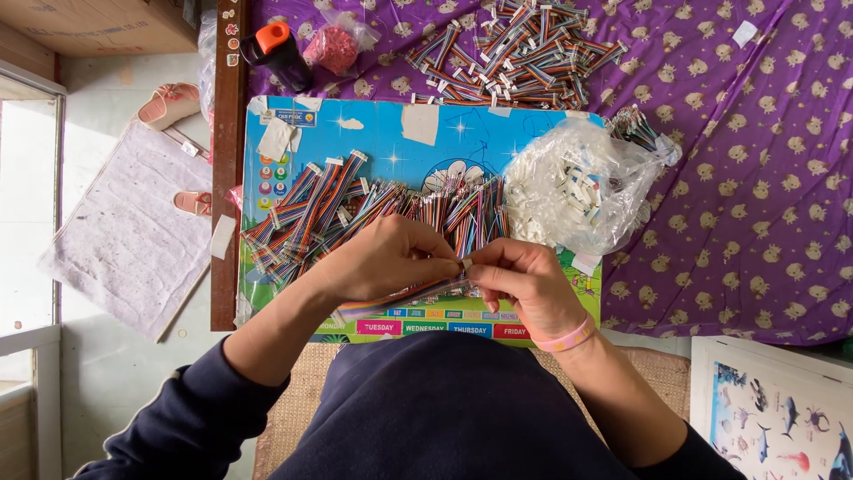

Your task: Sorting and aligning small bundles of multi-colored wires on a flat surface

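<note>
Both hands pinch one rainbow ribbon cable [400, 298] over the blue board [391, 133] — left hand [382, 260] clamped along its length, right hand [520, 280] closed on the white connector [467, 264] at its end. Misaligned wires could bend there — or the cable could slip into the loose cable pile [373, 209] beneath.

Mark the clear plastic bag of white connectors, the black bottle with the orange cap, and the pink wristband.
Clear plastic bag of white connectors [582, 182], head view, on the bag's middle.
Black bottle with orange cap [277, 52], head view, on the bottle body under the cap.
Pink wristband [567, 339], head view, on the band's outer face.
</note>
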